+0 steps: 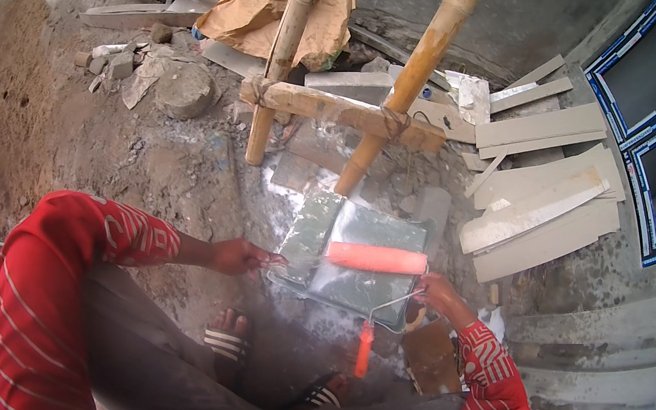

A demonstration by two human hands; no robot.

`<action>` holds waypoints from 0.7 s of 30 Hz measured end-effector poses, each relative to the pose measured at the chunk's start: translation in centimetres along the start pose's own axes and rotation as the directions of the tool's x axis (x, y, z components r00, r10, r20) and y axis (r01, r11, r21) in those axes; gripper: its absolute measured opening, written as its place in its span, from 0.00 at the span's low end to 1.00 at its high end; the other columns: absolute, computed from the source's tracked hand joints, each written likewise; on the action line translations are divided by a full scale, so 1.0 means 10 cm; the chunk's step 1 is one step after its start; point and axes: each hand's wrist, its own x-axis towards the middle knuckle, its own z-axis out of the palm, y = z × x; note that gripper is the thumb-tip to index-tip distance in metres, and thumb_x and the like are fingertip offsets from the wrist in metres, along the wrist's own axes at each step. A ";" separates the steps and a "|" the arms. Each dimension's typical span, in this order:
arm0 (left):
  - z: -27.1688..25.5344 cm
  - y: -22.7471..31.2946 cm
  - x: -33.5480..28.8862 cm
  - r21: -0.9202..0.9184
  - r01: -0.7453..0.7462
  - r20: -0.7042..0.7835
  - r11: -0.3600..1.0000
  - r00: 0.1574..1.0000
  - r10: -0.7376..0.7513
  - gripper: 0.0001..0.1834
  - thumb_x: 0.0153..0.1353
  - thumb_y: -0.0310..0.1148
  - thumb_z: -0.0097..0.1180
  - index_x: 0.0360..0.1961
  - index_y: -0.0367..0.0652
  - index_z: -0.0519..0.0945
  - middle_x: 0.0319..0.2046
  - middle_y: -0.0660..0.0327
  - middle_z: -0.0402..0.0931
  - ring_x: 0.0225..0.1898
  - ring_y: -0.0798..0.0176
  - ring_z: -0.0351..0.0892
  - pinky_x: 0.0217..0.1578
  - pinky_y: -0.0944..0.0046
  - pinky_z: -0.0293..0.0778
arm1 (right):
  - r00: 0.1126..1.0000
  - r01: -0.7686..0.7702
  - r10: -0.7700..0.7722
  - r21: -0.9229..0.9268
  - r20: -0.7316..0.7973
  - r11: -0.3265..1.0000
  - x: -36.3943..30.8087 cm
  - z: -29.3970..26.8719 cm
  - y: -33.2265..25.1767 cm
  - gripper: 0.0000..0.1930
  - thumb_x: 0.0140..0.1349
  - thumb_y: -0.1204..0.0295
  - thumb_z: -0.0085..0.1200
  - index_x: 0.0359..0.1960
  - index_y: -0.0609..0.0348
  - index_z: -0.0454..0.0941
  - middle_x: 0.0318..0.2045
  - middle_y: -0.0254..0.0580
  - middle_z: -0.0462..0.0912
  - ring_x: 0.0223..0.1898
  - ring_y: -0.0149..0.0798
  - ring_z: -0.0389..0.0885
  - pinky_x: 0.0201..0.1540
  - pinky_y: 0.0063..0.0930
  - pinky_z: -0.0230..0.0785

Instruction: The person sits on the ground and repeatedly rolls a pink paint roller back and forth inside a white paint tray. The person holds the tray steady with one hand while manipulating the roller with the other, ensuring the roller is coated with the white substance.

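Observation:
A grey paint tray (359, 282) smeared with white paint lies on the dirt in front of my sandalled feet. An orange paint roller (376, 259) rests across the tray, its orange handle (364, 350) pointing toward me. My left hand (239, 257) pinches the tray's left rim. My right hand (438, 294) grips the tray's right edge beside the roller's wire frame. Both sleeves are red with a white pattern.
A bamboo ladder (342, 110) stands just behind the tray. Stacked pale planks (544, 208) lie to the right, rubble and stones (184, 88) to the left, crumpled brown paper (255, 12) behind. A concrete step edge (603, 348) runs at the right.

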 end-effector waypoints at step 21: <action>0.13 0.00 0.06 -0.031 -0.022 0.059 0.999 0.998 0.024 0.20 0.72 0.29 0.45 0.64 0.49 0.70 0.37 0.58 0.81 0.32 0.68 0.82 0.42 0.64 0.76 | 0.665 0.443 -0.744 -0.772 -0.058 0.456 -1.55 1.38 -1.20 0.16 0.61 0.63 0.60 0.40 0.62 0.72 0.35 0.49 0.77 0.33 0.44 0.77 0.39 0.37 0.71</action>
